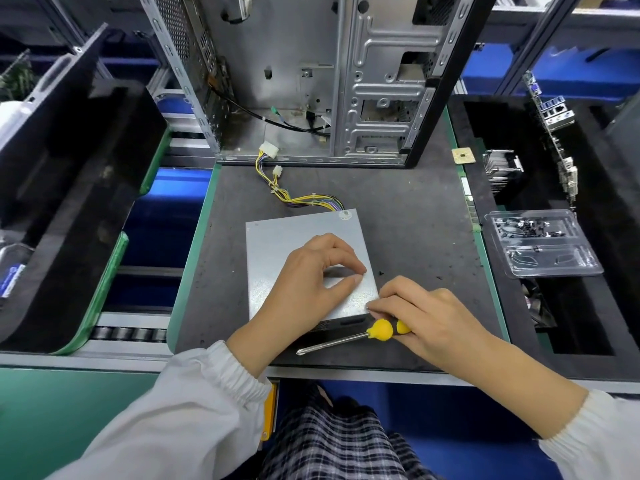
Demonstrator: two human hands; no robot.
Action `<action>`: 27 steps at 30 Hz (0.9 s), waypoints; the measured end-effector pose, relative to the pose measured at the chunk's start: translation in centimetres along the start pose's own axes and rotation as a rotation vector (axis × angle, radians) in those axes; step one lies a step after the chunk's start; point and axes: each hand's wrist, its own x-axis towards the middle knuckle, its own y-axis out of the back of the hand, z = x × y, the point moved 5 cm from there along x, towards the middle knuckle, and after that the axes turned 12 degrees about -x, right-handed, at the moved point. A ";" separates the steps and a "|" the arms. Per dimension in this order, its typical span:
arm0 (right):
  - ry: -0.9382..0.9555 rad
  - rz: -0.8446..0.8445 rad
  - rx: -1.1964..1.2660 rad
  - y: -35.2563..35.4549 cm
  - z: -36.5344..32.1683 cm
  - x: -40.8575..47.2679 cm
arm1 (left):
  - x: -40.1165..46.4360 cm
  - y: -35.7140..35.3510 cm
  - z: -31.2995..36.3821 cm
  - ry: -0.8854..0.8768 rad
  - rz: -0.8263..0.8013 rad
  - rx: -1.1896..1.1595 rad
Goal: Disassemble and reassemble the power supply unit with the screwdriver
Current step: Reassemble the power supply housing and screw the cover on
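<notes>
**Both hands at PSU's right near corner, screwdriver held idle**

Left hand (311,271) rests on the lid of the power supply unit (298,244), thumb and forefinger tips curled toward each other near the right edge, maybe pinching a screw; too small to tell. Right hand (426,317) is curled round the yellow-and-black handle of the screwdriver (349,337), its forefinger tip touching the unit's near right corner. The shaft points to about 8 o'clock, lying low along the unit's near face, tip off any screw.

Key relation: the work spot, the right near corner, sits between the two hands, at 3 o'clock from the left fingers and 10 o'clock from the right knuckles. The right hand is nearer. The unit's long axis runs 12 to 6; its cable bundle (301,199) exits the far end toward 11 o'clock, ending in white connectors by the open PC case (363,81). My guess: the driver must swing round to point at the corner before driving.

The unit lies flat, mid tabletop (415,220), on a dark mat. One loose dark screw (381,273) on the mat just right of the unit.

Containers: clear plastic tray (540,244) at 3 o'clock, far compartment holding dark screws, near compartments a few small parts. Black foam bin (485,126) behind it holds a heatsink and a board on edge.
</notes>
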 end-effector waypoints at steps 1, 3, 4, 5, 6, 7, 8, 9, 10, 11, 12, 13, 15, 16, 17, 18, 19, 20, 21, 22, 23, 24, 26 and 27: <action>0.010 -0.009 -0.006 0.1 0.0 0.1 | 0.0 0.0 0.0 0.000 0.000 -0.001; 0.030 -0.022 -0.020 0.3 0.0 0.2 | 0.0 0.0 0.0 0.003 0.000 -0.002; 0.038 -0.030 -0.023 0.4 0.0 0.2 | 0.0 0.0 0.0 0.004 0.000 0.002; 0.045 -0.039 -0.023 0.5 0.0 0.2 | 0.0 0.0 0.0 0.005 -0.002 0.007; 0.050 -0.048 -0.024 0.5 0.0 0.2 | 0.0 0.0 0.0 0.004 -0.005 0.011; 0.055 -0.055 -0.030 0.5 0.0 0.2 | 0.0 0.0 0.0 0.004 -0.007 0.012; 0.061 -0.064 -0.044 0.5 -0.1 0.3 | 0.0 0.0 0.0 0.004 -0.010 0.011; 0.065 -0.074 -0.062 0.4 -0.2 0.3 | 0.0 -0.1 0.1 0.005 -0.014 0.010; 0.067 -0.084 -0.080 0.4 -0.3 0.4 | 0.0 -0.1 0.1 0.008 -0.021 0.012; 0.071 -0.095 -0.097 0.3 -0.4 0.4 | -0.1 -0.1 0.1 0.009 -0.029 0.017; 0.077 -0.104 -0.108 0.3 -0.5 0.4 | -0.1 -0.1 0.2 0.009 -0.041 0.025; 0.083 -0.107 -0.104 0.3 -0.6 0.2 | -0.2 -0.1 0.2 0.008 -0.059 0.031; 0.092 -0.111 -0.057 0.4 -0.6 -0.1 | -0.2 -0.1 0.2 0.006 -0.115 0.035; 0.086 -0.110 -0.023 0.4 -0.4 -0.3 | -0.3 -0.2 0.2 0.006 -0.156 0.036; 0.064 -0.100 0.020 0.4 -0.2 -0.3 | -0.3 -0.3 0.2 0.003 -0.198 0.041; 0.014 -0.084 0.086 0.4 0.1 -0.3 | -0.3 -0.4 0.3 -0.002 -0.234 0.047; -0.061 -0.058 0.174 0.3 0.4 -0.4 | -0.3 -0.6 0.3 -0.009 -0.257 0.049; -0.142 -0.030 0.272 0.2 0.8 -0.4 | -0.4 -0.6 0.4 -0.014 -0.267 0.046; -0.218 -0.010 0.360 0.0 1.0 -0.4 | -0.4 -0.7 0.4 -0.013 -0.270 0.042; -0.279 0.002 0.430 -0.1 1.2 -0.5 | -0.4 -0.8 0.4 -0.007 -0.268 0.038; -0.324 0.014 0.479 -0.2 1.3 -0.6 | -0.4 -0.9 0.4 0.000 -0.260 0.033; -0.359 0.023 0.510 -0.3 1.4 -0.7 | -0.4 -0.9 0.3 0.010 -0.247 0.029; -0.410 0.020 0.541 -0.4 1.5 -0.9 | -0.3 -1.0 0.4 0.030 -0.230 0.031; -0.433 0.013 0.557 -0.5 1.6 -1.1 | -0.3 -1.1 0.4 0.035 -0.231 0.040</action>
